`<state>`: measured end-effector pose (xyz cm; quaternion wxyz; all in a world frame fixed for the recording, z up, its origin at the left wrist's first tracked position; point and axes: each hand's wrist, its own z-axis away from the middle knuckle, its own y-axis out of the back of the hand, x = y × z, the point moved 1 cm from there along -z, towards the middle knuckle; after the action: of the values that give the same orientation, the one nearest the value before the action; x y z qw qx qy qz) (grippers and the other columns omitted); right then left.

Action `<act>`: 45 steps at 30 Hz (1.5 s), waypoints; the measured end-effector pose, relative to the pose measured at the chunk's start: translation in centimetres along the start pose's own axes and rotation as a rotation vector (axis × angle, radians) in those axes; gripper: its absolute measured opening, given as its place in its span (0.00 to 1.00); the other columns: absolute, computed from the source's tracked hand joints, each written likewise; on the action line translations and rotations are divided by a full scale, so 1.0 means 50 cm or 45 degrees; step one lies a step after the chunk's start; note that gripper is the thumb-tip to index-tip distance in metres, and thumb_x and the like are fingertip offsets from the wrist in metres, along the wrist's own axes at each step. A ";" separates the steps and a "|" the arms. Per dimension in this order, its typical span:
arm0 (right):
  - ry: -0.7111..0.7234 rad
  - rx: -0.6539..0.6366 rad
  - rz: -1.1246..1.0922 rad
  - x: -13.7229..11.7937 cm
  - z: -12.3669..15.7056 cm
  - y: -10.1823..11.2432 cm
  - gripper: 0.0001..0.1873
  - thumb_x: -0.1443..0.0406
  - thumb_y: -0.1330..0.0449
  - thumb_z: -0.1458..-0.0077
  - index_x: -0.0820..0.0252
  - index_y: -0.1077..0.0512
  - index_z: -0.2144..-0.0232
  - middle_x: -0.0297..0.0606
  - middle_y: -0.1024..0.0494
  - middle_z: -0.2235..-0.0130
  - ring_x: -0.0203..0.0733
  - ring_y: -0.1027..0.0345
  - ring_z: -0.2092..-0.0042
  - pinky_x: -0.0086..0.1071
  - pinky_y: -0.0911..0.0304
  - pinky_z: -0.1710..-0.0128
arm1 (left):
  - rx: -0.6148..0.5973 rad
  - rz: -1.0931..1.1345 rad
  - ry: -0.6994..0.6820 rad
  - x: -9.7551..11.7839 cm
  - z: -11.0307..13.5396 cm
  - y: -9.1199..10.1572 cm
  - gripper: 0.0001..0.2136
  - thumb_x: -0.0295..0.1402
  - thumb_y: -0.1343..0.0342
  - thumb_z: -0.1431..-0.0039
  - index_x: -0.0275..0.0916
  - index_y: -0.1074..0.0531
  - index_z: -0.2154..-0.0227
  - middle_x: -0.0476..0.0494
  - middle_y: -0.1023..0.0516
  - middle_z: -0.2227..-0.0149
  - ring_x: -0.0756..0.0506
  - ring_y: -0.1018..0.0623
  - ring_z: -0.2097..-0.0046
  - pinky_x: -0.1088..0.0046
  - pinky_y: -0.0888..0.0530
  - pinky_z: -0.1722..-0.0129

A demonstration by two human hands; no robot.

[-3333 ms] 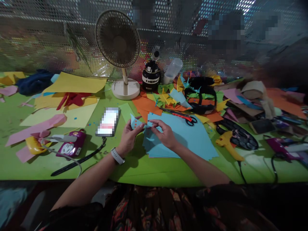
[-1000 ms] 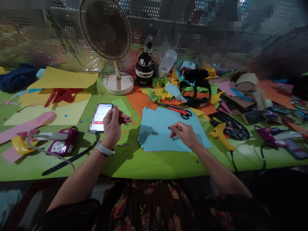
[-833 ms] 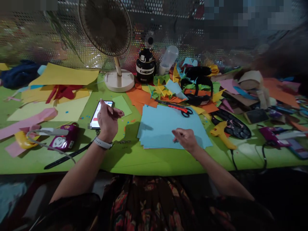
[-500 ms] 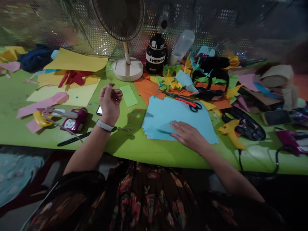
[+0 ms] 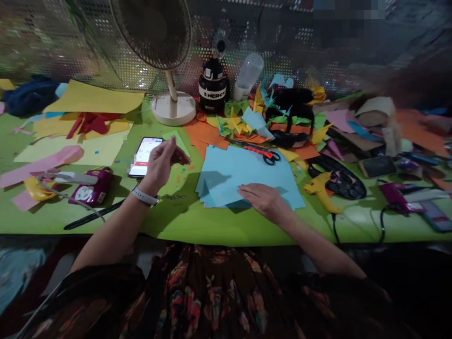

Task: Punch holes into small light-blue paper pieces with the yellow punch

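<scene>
Raised over the green table, my left hand (image 5: pixel 165 160) has a white band at its wrist. Its fingers are loosely bent and apart, with nothing in them. Partly behind that hand lies a phone (image 5: pixel 141 155) with a lit screen. My right hand (image 5: pixel 263 200) is at the near edge of a stack of light blue paper (image 5: pixel 226 162). Its fingers are together on the top sheet, whose near edge is slightly raised there; the thumb is partly hidden. Orange-and-black scissors (image 5: pixel 266 154) rest on the stack's far right part.
A white fan (image 5: pixel 173 108), a black bottle (image 5: pixel 213 89) and a clear bottle (image 5: pixel 249 73) stand at the back. A yellow glue gun (image 5: pixel 324 190) lies right of the stack. Coloured paper scraps (image 5: pixel 233 123) cover the back; yellow sheets (image 5: pixel 95 96) and a purple power strip (image 5: pixel 92 188) are left.
My left hand has moved lower, beside the phone, whose lit screen now shows. My right hand has slid toward the stack's near edge, lifting the top sheet slightly. The view has shifted right.
</scene>
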<state>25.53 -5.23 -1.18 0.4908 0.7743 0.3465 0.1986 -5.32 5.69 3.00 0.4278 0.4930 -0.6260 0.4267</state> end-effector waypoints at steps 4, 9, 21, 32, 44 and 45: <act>0.005 0.070 0.104 -0.011 -0.020 0.003 0.15 0.74 0.47 0.38 0.61 0.25 0.53 0.40 0.18 0.56 0.41 0.24 0.58 0.36 0.29 0.59 | -0.998 -0.542 -0.160 0.031 0.057 -0.060 0.38 0.46 0.29 0.58 0.43 0.33 0.42 0.36 0.28 0.42 0.37 0.27 0.42 0.59 0.28 0.45; -0.002 -0.047 0.191 -0.027 -0.036 -0.007 0.13 0.71 0.47 0.37 0.60 0.24 0.55 0.40 0.18 0.60 0.40 0.27 0.63 0.37 0.35 0.63 | -1.016 -1.082 -0.608 -0.006 0.106 -0.108 0.13 0.33 0.51 0.33 0.40 0.26 0.51 0.38 0.19 0.53 0.42 0.20 0.52 0.55 0.27 0.45; -0.466 -0.056 0.111 0.060 0.094 0.059 0.33 0.65 0.41 0.42 0.66 0.41 0.36 0.55 0.37 0.36 0.56 0.40 0.38 0.51 0.38 0.42 | -1.026 -0.675 -0.670 -0.032 0.062 -0.033 0.15 0.28 0.49 0.34 0.42 0.26 0.48 0.38 0.20 0.50 0.45 0.22 0.47 0.64 0.23 0.47; -0.466 0.309 -0.366 0.065 -0.009 0.067 0.12 0.64 0.43 0.38 0.51 0.23 0.55 0.36 0.17 0.57 0.44 0.24 0.53 0.46 0.31 0.47 | -0.778 -1.231 -0.592 -0.028 0.062 -0.076 0.12 0.31 0.48 0.37 0.42 0.24 0.54 0.40 0.20 0.51 0.41 0.20 0.50 0.53 0.28 0.43; -0.172 0.138 -0.341 0.083 -0.023 0.087 0.23 0.73 0.47 0.44 0.50 0.25 0.51 0.35 0.20 0.50 0.42 0.27 0.47 0.46 0.31 0.47 | -0.774 -1.143 -0.776 0.009 0.034 -0.076 0.09 0.29 0.44 0.38 0.45 0.23 0.57 0.42 0.19 0.53 0.41 0.21 0.49 0.57 0.28 0.43; -0.176 0.084 -0.362 0.082 -0.004 0.071 0.22 0.74 0.47 0.44 0.51 0.24 0.52 0.37 0.20 0.50 0.42 0.27 0.47 0.45 0.30 0.49 | -0.882 -1.221 -0.773 -0.009 0.049 -0.075 0.10 0.28 0.48 0.37 0.43 0.24 0.56 0.40 0.20 0.52 0.40 0.21 0.48 0.56 0.27 0.45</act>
<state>29.39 -3.07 1.96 0.5110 0.7450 0.4242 0.0619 -1.88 2.87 2.33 0.5086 0.6492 -0.5309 -0.1947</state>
